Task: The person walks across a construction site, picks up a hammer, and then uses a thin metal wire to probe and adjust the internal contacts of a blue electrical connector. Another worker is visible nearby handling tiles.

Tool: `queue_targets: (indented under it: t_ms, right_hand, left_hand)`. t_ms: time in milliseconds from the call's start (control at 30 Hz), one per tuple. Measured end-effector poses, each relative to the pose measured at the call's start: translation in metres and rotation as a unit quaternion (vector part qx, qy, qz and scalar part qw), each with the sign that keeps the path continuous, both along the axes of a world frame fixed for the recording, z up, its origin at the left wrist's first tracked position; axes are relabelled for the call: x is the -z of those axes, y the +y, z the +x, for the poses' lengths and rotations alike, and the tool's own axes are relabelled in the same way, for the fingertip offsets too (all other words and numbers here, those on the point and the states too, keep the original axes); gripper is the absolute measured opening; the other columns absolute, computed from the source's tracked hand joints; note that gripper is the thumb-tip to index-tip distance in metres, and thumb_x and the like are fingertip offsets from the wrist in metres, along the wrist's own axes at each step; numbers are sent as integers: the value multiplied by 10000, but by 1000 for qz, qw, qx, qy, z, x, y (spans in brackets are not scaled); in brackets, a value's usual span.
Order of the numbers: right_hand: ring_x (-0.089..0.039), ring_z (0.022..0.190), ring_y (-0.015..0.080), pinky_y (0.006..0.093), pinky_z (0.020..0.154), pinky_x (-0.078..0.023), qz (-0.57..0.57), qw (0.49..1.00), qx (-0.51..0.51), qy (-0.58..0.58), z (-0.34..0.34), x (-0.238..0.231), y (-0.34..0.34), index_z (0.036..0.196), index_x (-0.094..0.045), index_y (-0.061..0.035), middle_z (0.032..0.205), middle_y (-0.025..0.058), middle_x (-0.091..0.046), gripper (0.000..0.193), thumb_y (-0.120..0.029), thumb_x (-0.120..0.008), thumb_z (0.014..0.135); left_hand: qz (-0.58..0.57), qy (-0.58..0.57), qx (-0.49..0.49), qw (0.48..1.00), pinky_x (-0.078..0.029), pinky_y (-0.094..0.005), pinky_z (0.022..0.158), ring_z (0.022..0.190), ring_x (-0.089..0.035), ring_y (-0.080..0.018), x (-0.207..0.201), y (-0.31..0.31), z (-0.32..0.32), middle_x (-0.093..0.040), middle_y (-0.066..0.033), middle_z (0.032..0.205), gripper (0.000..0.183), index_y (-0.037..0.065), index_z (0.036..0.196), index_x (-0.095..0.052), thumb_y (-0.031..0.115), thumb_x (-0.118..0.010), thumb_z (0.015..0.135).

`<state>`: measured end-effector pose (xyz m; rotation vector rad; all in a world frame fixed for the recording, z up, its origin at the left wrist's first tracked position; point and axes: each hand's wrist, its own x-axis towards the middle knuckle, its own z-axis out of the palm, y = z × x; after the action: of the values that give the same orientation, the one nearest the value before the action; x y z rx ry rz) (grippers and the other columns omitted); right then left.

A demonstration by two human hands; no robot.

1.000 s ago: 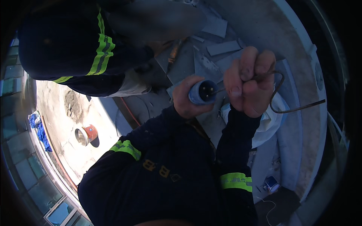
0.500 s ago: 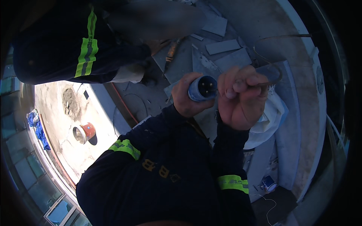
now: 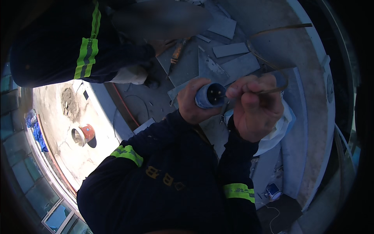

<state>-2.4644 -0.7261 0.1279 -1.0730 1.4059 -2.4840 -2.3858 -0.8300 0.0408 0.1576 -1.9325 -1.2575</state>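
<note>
My left hand (image 3: 189,100) is wrapped round a blue cylindrical industrial plug (image 3: 203,96), its dark open end facing right with several metal pins inside. Close beside that end, my right hand (image 3: 259,111) pinches a thin, brownish flexible strip (image 3: 287,81). This strip bends out past the knuckles and curves away to the upper right. A thin dark tip reaches from the right fingertips toward the plug's opening; whether it touches a pin I cannot tell.
A co-worker in a dark jacket (image 3: 50,54) with yellow-green bands is at upper left, a hand by an orange and dark tool (image 3: 177,54). Grey slabs (image 3: 230,49) lie beyond my hands. A white sack (image 3: 269,145), blue-white can (image 3: 273,191) and red bucket (image 3: 89,133) lie around.
My right hand has turned and shifted slightly right and down, its fingertips still by the plug's opening. The strip's far end has swung up and left. My left hand keeps the plug.
</note>
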Motion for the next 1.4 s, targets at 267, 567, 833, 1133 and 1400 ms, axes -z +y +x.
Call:
queue_targets:
  t_ms: [267,567,833,1133,1400]
  right_hand:
    - [-668,827,254,384,708,-571,42,998,32,22,-4,2,1,1113,-613,49,952,116,-642,203,-68,-605,948]
    - [-635,836,190,325,691,-525,-116,990,-41,-72,2,18,-13,1119,-628,-15,983,95,-633,213,-161,-596,968]
    - [-641,756,172,294,695,-510,95,974,187,87,8,-12,-11,1301,-494,-7,938,97,-654,463,-79,-696,891]
    - [-671,671,199,285,546,-510,471,834,180,224,18,-87,22,997,-581,3,841,135,-664,237,75,-693,801]
    - [-666,681,264,322,582,-518,429,856,-57,282,-22,-93,43,852,-555,-14,827,125,-668,170,112,-647,783]
  left_hand:
    - [-2,-14,17,1000,-556,-328,707,823,-699,-233,4,-6,1,-662,-117,956,634,39,1127,-547,112,-890,598]
    - [-18,-8,-19,1000,-544,-361,688,821,-687,-295,4,-6,-1,-653,-135,955,687,55,1142,-556,147,-910,561]
    - [-38,-18,-15,999,-539,-373,681,821,-681,-307,3,-13,4,-648,-140,953,706,59,1149,-551,143,-914,549]
    - [-90,1,48,995,-544,-382,711,857,-683,-317,14,-16,11,-654,-137,984,767,65,1165,-551,159,-934,508]
    - [-40,35,177,983,-541,-394,725,907,-675,-334,22,-10,13,-662,-148,1038,810,49,1183,-559,233,-944,495]
